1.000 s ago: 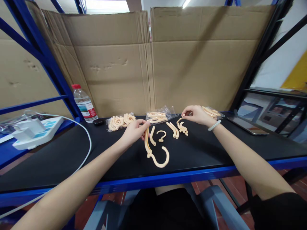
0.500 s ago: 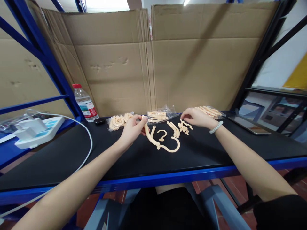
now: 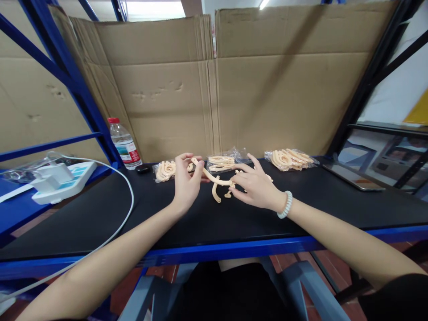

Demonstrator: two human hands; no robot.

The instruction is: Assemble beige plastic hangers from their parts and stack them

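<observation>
A beige curved hanger arm [image 3: 214, 179] is held between my two hands above the black tabletop. My left hand [image 3: 187, 178] grips its upper left end between thumb and fingers. At the other end, my right hand [image 3: 252, 183] pinches the arm near its joint, with the remaining fingers spread. Just below lies a second curved beige piece [image 3: 216, 192]. Beside it, the small foot of a hanger hook [image 3: 228, 195] shows, the rest hidden by my right hand. Other loose beige parts are mostly covered by that hand.
Clear bags of beige parts lie along the back: a left bag [image 3: 164, 171], a middle bag [image 3: 221, 162] and a right bag [image 3: 290, 159]. A water bottle [image 3: 125, 145] and power strip [image 3: 68, 180] are left; a phone-like slab [image 3: 352, 176] is right. Cardboard [image 3: 160, 98] stands behind.
My right hand has moved left and nearer from the small loose parts to the hanger arm. The held arm has been lifted and turned flatter.
</observation>
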